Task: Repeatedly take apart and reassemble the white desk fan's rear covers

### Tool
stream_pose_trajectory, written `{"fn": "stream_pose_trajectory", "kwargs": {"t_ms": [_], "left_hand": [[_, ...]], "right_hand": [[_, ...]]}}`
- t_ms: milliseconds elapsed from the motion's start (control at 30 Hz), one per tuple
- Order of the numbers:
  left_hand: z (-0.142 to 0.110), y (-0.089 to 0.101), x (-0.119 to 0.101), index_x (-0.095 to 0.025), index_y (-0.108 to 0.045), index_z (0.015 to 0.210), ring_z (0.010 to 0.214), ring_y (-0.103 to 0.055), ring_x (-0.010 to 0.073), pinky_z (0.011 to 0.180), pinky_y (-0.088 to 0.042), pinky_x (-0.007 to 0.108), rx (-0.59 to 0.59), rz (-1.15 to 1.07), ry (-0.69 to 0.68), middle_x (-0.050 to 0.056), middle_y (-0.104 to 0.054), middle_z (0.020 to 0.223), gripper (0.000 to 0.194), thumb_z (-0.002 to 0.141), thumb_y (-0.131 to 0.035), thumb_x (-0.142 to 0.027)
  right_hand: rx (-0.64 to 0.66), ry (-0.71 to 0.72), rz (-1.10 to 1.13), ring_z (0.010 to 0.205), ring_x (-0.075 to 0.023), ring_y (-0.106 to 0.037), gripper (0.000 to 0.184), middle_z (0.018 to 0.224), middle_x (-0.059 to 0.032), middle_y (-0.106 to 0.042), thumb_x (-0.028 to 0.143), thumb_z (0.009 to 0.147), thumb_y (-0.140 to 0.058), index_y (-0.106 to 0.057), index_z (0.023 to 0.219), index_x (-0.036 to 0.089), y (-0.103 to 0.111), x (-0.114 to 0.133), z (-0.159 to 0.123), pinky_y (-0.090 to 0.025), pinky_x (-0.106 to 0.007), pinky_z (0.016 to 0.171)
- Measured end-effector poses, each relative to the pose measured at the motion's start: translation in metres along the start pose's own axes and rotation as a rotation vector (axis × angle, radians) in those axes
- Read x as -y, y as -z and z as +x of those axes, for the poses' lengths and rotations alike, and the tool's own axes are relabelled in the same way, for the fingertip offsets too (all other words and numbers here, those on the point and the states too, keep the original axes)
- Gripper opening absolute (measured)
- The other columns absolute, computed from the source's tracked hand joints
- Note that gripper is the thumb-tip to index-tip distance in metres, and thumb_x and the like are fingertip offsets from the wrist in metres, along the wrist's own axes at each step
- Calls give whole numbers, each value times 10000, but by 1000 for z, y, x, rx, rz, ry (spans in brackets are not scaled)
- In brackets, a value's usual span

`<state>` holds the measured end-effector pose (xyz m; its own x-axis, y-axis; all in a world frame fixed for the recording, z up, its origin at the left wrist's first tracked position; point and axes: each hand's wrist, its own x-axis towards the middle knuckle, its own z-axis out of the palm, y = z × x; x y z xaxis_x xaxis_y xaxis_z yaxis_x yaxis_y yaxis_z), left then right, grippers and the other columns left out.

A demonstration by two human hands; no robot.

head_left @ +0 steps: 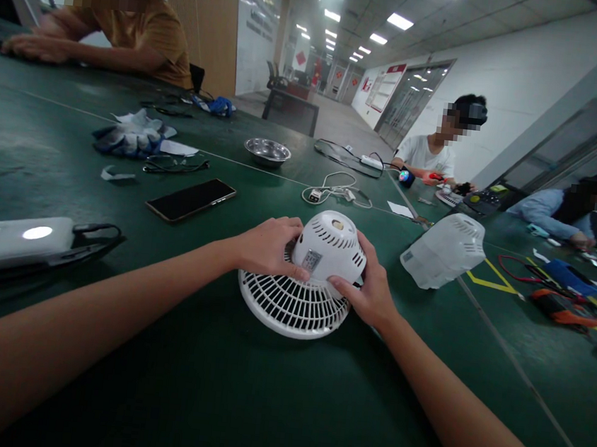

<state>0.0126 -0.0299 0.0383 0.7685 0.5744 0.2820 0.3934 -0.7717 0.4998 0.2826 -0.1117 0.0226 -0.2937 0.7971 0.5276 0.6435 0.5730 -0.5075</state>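
On the green table in front of me, a white fan's round grille (289, 308) lies flat, its ribs showing toward me. Over it sits the white motor housing (332, 238), with vent slots and a small label on its side. My left hand (272, 245) grips the housing from the left, thumb near the label. From the right, my right hand (369, 284) wraps round the housing, thumb pressed on its lower front. Both hands' other fingers are partly hidden behind the housing. A translucent white plastic part (445, 252) stands to the right of my right hand.
A phone (191, 199), gloves (131, 133) and a white device (13, 243) with a cable lie to the left. Beyond the fan are a metal bowl (267, 151) and a white cord (342, 191). An orange multimeter (564, 308) is at right. Several people sit round the table.
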Motion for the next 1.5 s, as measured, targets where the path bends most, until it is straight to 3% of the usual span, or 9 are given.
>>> {"fn": "stream_pose_trajectory", "kwargs": {"t_ms": [133, 233, 300, 400, 567, 700, 1033, 1233, 1500], "left_hand": [[-1, 0, -4, -183, -589, 1361, 1167, -610, 372, 996, -464, 547, -54, 16, -11, 158, -652, 1303, 710, 784, -753, -562], [-2, -3, -6, -212, -386, 1542, 1267, -589, 357, 1082, -423, 573, -108, -63, -47, 151, -611, 1418, 734, 885, -664, -385], [-4, -6, -6, -251, -236, 1612, 1323, -566, 343, 1117, -414, 567, -121, -159, -96, 143, -552, 1502, 810, 907, -628, -321], [-5, -11, -7, -289, -79, 1646, 1403, -488, 395, 1146, -395, 589, -119, -242, -152, 158, -388, 1631, 1022, 850, -714, -385], [-6, -17, -10, -301, 57, 1640, 1459, -380, 483, 1166, -337, 664, -117, -203, -159, 195, -244, 1682, 1294, 721, -828, -518], [-4, -21, -13, -298, 42, 1630, 1425, -422, 478, 1145, -380, 642, -164, -161, -157, 201, -243, 1674, 1291, 709, -831, -536], [-6, -22, -14, -283, -122, 1584, 1187, -623, 390, 984, -522, 551, -180, -143, -146, 205, -425, 1557, 1118, 733, -808, -518], [-6, -20, -9, -281, -160, 1579, 1292, -556, 433, 1078, -452, 601, -173, -121, -168, 196, -406, 1585, 1108, 727, -814, -555], [-5, -16, 6, -277, -148, 1606, 1303, -529, 510, 1069, -448, 664, -109, -83, -192, 214, -395, 1593, 1296, 591, -884, -605]], "right_hand": [[14, 72, -47, 1254, -417, -613, 989, 1502, -143, -544, 603, 811, -724, -212, 1608, 322, 5, -2, -2, -503, -695, 1035], [47, 67, 8, 934, -351, -732, 993, 1253, -127, -699, 610, 829, -681, -159, 1617, 305, 7, -3, -6, -618, -611, 817], [92, 29, 70, 695, -275, -716, 936, 1046, -79, -750, 553, 868, -643, -136, 1615, 309, 7, -3, -9, -633, -514, 626], [145, -11, 108, 553, -226, -660, 913, 890, -32, -747, 481, 875, -623, -112, 1611, 310, 5, 0, -11, -609, -452, 520], [187, -35, 151, 555, -220, -662, 992, 898, -41, -751, 462, 846, -656, -53, 1617, 302, 6, 4, -9, -596, -413, 482], [205, -73, 181, 560, -209, -661, 1033, 880, -36, -743, 457, 825, -692, -53, 1621, 303, 7, 6, -8, -580, -377, 460], [229, -99, 260, 562, -185, -660, 964, 851, 6, -708, 363, 780, -741, -174, 1559, 333, 6, 5, -4, -596, -354, 478], [246, -103, 272, 596, -185, -680, 929, 866, 10, -705, 306, 780, -742, -203, 1536, 329, 8, 8, -3, -594, -331, 509], [288, -95, 258, 597, -182, -667, 960, 889, 2, -704, 250, 774, -775, -191, 1528, 363, 11, 9, -1, -566, -313, 489]]}}
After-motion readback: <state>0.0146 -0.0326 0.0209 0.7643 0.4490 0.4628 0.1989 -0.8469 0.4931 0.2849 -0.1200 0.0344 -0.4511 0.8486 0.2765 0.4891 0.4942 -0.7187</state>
